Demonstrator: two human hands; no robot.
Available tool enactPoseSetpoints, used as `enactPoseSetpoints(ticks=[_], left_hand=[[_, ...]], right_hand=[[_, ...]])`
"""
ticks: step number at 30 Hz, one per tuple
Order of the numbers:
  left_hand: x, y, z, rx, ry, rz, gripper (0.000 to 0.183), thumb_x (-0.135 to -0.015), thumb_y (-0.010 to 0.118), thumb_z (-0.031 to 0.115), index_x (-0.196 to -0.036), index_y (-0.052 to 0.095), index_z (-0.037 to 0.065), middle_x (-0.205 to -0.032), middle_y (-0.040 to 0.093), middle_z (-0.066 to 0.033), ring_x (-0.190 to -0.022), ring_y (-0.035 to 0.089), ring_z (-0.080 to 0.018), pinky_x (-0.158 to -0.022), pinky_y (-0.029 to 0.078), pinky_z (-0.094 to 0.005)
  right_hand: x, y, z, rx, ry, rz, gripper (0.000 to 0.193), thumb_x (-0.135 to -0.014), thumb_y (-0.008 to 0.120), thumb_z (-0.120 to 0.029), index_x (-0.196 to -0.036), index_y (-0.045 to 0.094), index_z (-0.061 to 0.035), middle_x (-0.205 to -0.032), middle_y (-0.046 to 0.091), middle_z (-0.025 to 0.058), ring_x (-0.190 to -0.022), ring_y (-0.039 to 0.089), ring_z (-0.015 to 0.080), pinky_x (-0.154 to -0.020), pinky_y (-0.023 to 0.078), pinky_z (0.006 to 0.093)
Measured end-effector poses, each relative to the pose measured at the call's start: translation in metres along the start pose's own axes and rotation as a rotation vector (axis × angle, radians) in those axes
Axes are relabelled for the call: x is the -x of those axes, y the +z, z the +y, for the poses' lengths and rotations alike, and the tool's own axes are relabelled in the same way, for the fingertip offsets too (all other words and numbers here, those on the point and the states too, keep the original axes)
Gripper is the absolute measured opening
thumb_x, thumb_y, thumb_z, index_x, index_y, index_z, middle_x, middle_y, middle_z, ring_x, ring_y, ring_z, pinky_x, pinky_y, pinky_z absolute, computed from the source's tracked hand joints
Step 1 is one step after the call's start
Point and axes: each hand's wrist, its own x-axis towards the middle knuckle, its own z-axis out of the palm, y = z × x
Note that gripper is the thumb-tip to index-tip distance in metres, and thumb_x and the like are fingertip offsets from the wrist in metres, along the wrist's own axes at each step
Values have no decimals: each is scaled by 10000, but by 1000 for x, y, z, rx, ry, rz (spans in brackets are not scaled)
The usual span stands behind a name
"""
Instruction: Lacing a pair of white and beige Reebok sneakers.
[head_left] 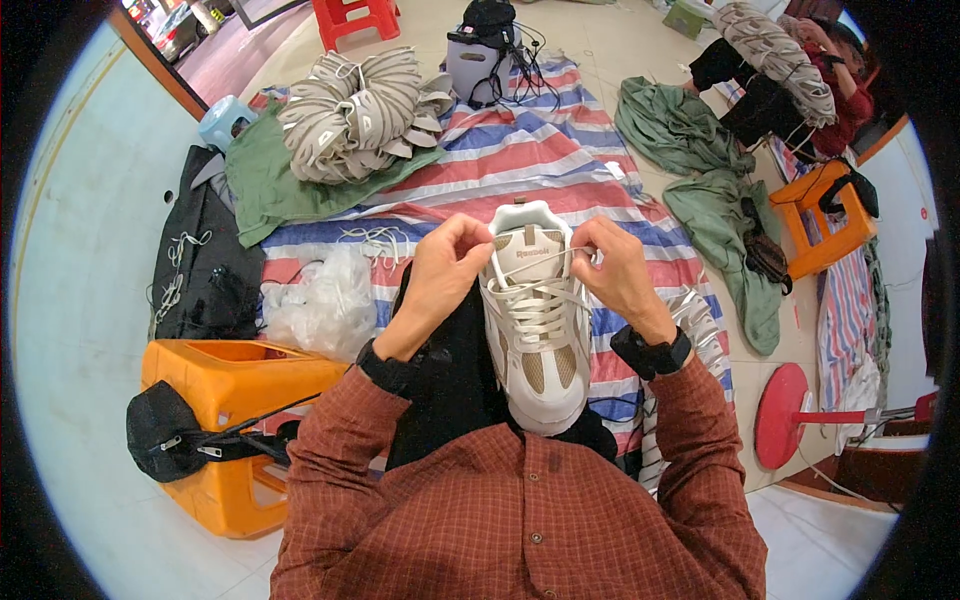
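Note:
A beige and white running shoe with tan mesh panels rests on my lap, toe toward me and heel pointing away. Its pale shoelace crosses the tongue in several rows. At the right side of the collar, my right hand pinches a strand of this lace, which stretches slantwise over the upper tongue. My left hand is closed in a pinch against the left side of the collar; what lies between its fingertips is hidden. Dark bands circle both wrists.
A striped tarp covers the floor ahead. Bundled shoe parts lie on green cloth at far left. A clear plastic bag and an orange stool are at left. Another orange stool and a person are at right.

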Motion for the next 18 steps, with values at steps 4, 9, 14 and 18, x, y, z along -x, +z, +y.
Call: enactPoseSetpoints(ticks=[4,9,14,18], left_hand=[[-17,15,3,-197,93,-81,83,-789,587,63,-843,549,13,-765,563,-10,-704,512,-64,-630,424,-211],[-32,31,5,-266,114,-159,106,-776,580,44,-870,551,4,-771,576,-18,-689,532,-76,-615,444,-230],[-35,41,-7,-247,86,-234,143,-766,567,31,-905,551,0,-776,578,-14,-671,531,-75,-593,441,-225],[-39,44,-15,-259,121,-238,150,-748,565,15,-896,557,-4,-733,575,-6,-631,528,-74,-558,433,-225]], right_hand=[[-1,2,2,-46,1,-7,108,-656,566,11,-750,515,-7,-687,519,119,-621,539,268,-543,416,328],[0,-6,0,-2,67,-64,109,-667,568,-36,-769,534,-21,-689,534,124,-609,540,276,-544,423,339],[3,-6,9,-33,88,-104,106,-676,561,-47,-777,541,-25,-701,545,126,-619,548,278,-554,434,350],[3,-9,12,-62,81,-190,181,-696,563,-53,-876,557,-44,-740,553,132,-663,564,285,-580,447,357]])
